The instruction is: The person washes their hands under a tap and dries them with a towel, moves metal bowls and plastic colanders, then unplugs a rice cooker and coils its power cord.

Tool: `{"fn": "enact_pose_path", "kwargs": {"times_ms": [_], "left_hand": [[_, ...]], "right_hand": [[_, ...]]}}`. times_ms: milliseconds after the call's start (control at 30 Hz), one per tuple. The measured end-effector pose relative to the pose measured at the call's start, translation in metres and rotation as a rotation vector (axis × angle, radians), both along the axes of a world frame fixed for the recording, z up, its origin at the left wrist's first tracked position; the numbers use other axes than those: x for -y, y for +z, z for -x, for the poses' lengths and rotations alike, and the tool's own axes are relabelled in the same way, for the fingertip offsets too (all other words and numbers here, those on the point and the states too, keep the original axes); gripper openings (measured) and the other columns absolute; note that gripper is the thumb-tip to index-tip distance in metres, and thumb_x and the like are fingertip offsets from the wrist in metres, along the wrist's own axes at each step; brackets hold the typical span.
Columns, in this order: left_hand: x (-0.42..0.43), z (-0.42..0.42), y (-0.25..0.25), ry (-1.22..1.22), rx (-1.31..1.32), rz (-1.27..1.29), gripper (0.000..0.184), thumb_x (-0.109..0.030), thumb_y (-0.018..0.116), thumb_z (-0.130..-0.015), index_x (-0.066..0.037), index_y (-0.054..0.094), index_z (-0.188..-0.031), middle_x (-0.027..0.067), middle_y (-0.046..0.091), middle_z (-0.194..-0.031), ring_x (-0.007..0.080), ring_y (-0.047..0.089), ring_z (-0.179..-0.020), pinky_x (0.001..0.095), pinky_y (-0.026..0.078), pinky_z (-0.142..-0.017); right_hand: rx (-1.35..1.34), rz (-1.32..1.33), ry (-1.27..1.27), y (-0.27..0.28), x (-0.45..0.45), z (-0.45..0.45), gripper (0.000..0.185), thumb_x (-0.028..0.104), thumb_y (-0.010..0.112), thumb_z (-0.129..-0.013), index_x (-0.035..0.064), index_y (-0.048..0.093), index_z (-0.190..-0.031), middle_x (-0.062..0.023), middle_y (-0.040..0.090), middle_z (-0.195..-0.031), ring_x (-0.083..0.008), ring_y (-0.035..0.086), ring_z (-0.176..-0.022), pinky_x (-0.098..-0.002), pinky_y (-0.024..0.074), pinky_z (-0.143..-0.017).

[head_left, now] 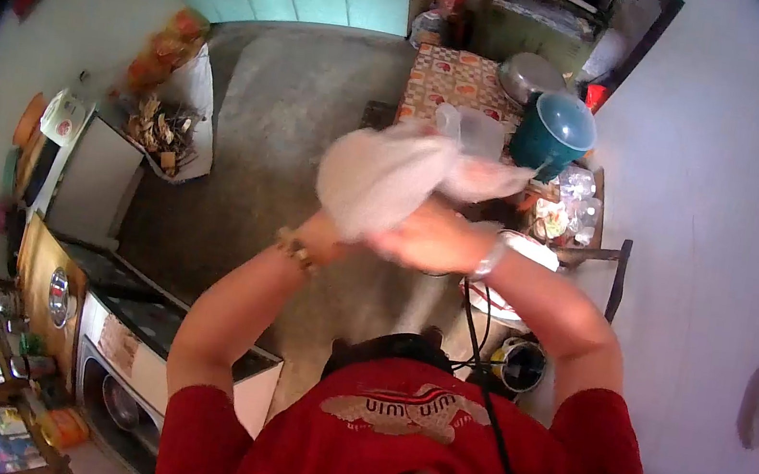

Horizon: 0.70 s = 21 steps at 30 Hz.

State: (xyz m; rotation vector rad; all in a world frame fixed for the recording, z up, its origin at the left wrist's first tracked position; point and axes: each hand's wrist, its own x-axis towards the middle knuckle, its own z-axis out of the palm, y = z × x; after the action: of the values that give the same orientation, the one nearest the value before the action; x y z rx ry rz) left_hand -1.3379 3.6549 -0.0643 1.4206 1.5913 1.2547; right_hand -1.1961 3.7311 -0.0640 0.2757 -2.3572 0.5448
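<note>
A blurred pale cloth [383,175] is up at both hands: it mostly hides the left hand [332,232], and the right hand [433,238] meets its near edge. Beyond the cloth stands the counter [441,76]. I cannot tell either hand's grip.

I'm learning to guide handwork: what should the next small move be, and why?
Perhaps steady the left hand and gently spread the pale cloth-like item with the right hand, because the item looks bunched and covers much of the left hand, with the right close by. Blur hides the grip.
</note>
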Motion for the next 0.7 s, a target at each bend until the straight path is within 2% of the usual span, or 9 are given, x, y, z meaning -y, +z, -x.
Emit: {"fn": "enact_pose_path", "kwargs": {"times_ms": [67, 200, 300, 333, 400, 433, 533, 633, 700], "left_hand": [[-0.016, -0.019, 0.013, -0.139, -0.665, -0.437, 0.031, -0.015, 0.054, -0.079, -0.003, 0.054, -0.107, 0.0043, 0.056, -0.105, 0.0168, 0.055, -0.095, 0.0321, 0.046, -0.076], [-0.029, -0.048, -0.01, -0.18, -0.177, -0.175, 0.034, -0.015, 0.041, -0.088, -0.001, 0.044, -0.118, 0.0104, 0.039, -0.126, 0.016, 0.037, -0.117, 0.0333, 0.028, -0.098], [-0.035, -0.022, -0.023, -0.719, 1.134, 0.241, 0.042, -0.011, 0.052, -0.083, -0.002, 0.041, -0.122, 0.0129, 0.036, -0.131, 0.0172, 0.029, -0.124, 0.0344, 0.018, -0.105], [-0.019, -0.012, -0.05, -0.734, 0.228, -0.008, 0.045, -0.02, 0.051, -0.082, -0.004, 0.041, -0.123, 0.0127, 0.037, -0.13, 0.0205, 0.032, -0.123, 0.0339, 0.021, -0.103], [0.001, -0.023, -0.072, -0.539, -0.604, -0.246, 0.046, -0.022, 0.054, -0.079, -0.007, 0.044, -0.121, 0.0118, 0.042, -0.127, 0.025, 0.038, -0.117, 0.0342, 0.027, -0.1], [0.008, -0.031, -0.062, -0.539, -0.602, -0.244, 0.046, -0.022, 0.054, -0.079, -0.007, 0.044, -0.121, 0.0118, 0.042, -0.127, 0.025, 0.038, -0.117, 0.0342, 0.027, -0.1], [0.019, -0.04, -0.037, -0.278, -0.214, -0.078, 0.036, -0.01, 0.057, -0.073, -0.002, 0.053, -0.109, 0.009, 0.058, -0.104, 0.0231, 0.052, -0.103, 0.0342, 0.039, -0.088], [0.01, -0.052, -0.029, -0.042, -0.049, -0.163, 0.026, -0.009, 0.055, -0.077, -0.002, 0.056, -0.102, 0.0073, 0.06, -0.097, 0.0179, 0.056, -0.093, 0.0301, 0.043, -0.082], [0.001, -0.09, -0.004, 0.147, 1.151, -0.03, 0.017, -0.015, 0.05, -0.088, -0.003, 0.057, -0.097, 0.0007, 0.058, -0.092, 0.0094, 0.054, -0.082, 0.0222, 0.042, -0.075]], "right_hand": [[0.162, -0.255, -0.028, 0.006, 0.012, 0.014, 0.032, 0.025, 0.046, -0.08, -0.001, 0.055, -0.096, -0.02, 0.056, -0.101, -0.0337, 0.049, -0.1, -0.0433, 0.0363, -0.086], [0.552, 0.144, 0.165, 0.034, 0.019, 0.016, 0.034, 0.03, 0.045, -0.08, -0.0018, 0.055, -0.088, -0.023, 0.055, -0.094, -0.0369, 0.05, -0.089, -0.0437, 0.0376, -0.081], [0.492, 0.136, -0.043, 0.011, 0.008, 0.0, 0.036, 0.031, 0.042, -0.082, -0.0023, 0.054, -0.09, -0.0236, 0.054, -0.095, -0.0376, 0.051, -0.088, -0.0423, 0.0383, -0.08], [0.427, 0.173, -0.013, -0.011, -0.004, -0.007, 0.037, 0.03, 0.039, -0.084, -0.0033, 0.051, -0.093, -0.0233, 0.054, -0.094, -0.0385, 0.05, -0.09, -0.0418, 0.0384, -0.08], [0.507, 0.282, -0.031, -0.008, -0.009, -0.027, 0.037, 0.029, 0.038, -0.084, -0.0039, 0.05, -0.095, -0.0242, 0.053, -0.095, -0.0392, 0.049, -0.091, -0.0414, 0.0383, -0.081], [0.585, 0.392, -0.045, -0.008, -0.009, -0.034, 0.037, 0.029, 0.038, -0.084, -0.0045, 0.048, -0.097, -0.0251, 0.053, -0.096, -0.0399, 0.049, -0.092, -0.0411, 0.0381, -0.082], [0.514, 0.772, -0.038, -0.035, -0.023, -0.037, 0.035, 0.026, 0.038, -0.087, -0.0028, 0.047, -0.104, -0.0203, 0.053, -0.102, -0.0277, 0.053, -0.093, -0.0361, 0.0399, -0.082], [0.236, 1.882, 0.203, -0.039, -0.019, -0.037, 0.036, 0.031, 0.04, -0.091, 0.0039, 0.051, -0.111, -0.0055, 0.058, -0.099, -0.0134, 0.054, -0.091, -0.0282, 0.0423, -0.085], [0.252, 2.197, 0.247, -0.032, -0.022, -0.036, 0.036, 0.031, 0.037, -0.092, 0.0062, 0.049, -0.115, -0.0056, 0.055, -0.11, -0.0147, 0.055, -0.096, -0.0293, 0.0445, -0.084]]}}
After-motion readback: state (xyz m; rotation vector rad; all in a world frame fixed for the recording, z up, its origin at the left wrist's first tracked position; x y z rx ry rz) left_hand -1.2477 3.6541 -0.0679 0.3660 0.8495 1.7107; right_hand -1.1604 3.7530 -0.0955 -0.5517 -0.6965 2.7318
